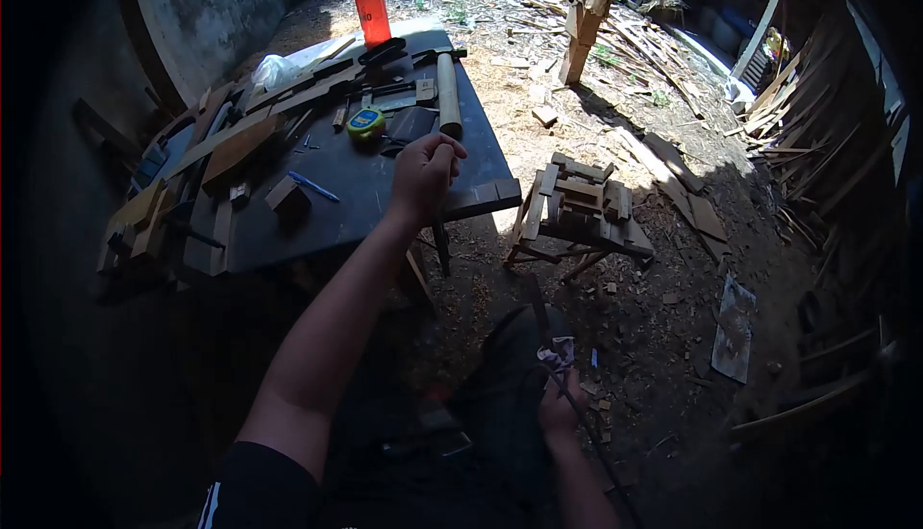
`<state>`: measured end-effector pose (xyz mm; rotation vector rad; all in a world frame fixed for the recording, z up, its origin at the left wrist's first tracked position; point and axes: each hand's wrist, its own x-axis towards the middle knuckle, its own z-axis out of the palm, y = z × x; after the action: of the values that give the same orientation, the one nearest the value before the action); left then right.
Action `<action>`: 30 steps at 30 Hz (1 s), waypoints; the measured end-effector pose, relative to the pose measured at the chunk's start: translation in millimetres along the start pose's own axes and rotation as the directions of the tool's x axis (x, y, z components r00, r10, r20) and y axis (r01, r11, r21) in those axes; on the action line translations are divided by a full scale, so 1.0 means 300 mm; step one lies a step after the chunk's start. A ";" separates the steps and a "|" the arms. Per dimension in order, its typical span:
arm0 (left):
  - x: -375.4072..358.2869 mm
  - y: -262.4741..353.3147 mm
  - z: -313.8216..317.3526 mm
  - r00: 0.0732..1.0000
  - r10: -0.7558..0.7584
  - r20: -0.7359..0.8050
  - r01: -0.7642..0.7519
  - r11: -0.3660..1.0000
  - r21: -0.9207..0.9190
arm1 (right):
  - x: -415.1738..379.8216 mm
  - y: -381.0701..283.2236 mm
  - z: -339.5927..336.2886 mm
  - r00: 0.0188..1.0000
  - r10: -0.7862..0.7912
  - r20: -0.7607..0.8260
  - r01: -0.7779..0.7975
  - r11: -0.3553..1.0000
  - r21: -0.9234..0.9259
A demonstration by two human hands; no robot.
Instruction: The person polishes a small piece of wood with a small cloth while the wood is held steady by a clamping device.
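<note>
My left hand [423, 178] is closed in a fist over the near edge of the dark table. Its fingers are right at the butt end of a hammer [448, 92] with a pale wooden handle. Whether anything is inside the fist is hidden. Just right of that wrist lies a wooden block with marked lines [484, 198]. Low in the view, my right hand [560, 402] is wrapped round the cloth-covered grip [558, 350] of a long, dark, flat tool [537, 306], which points up and away. A thin dark cord or rod [588, 428] passes beside this hand.
On the table [365, 188] are a yellow tape measure [365, 123], a blue pen [313, 187], a red bottle [370, 8] and several wood pieces. A small wooden stand [577, 204] is to the right. Wood strips [793, 130] lean at far right; scraps litter the ground.
</note>
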<state>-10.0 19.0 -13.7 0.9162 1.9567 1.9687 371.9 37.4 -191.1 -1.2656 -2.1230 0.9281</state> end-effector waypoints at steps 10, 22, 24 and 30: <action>0.011 0.014 -0.001 0.999 -0.019 0.044 0.022 0.998 -0.057 | 0.038 0.069 0.018 0.997 0.046 0.065 -0.049 0.998 0.035; 0.040 -0.007 -0.023 0.994 -0.062 0.095 0.058 0.997 0.041 | 0.019 0.056 -0.005 0.998 0.035 0.057 -0.044 0.987 0.158; 0.035 -0.003 -0.028 0.991 -0.093 0.091 0.087 0.994 0.064 | 0.012 0.077 -0.014 0.998 0.054 0.025 -0.058 0.980 0.190; 0.028 -0.007 -0.027 0.988 -0.115 0.107 0.110 0.993 0.054 | 0.022 0.145 -0.059 0.999 0.017 -0.044 -0.008 0.981 0.192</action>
<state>-21.7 17.2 -12.8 0.8851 1.9566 1.7790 405.4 63.0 -212.3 -1.1923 -1.9411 1.0702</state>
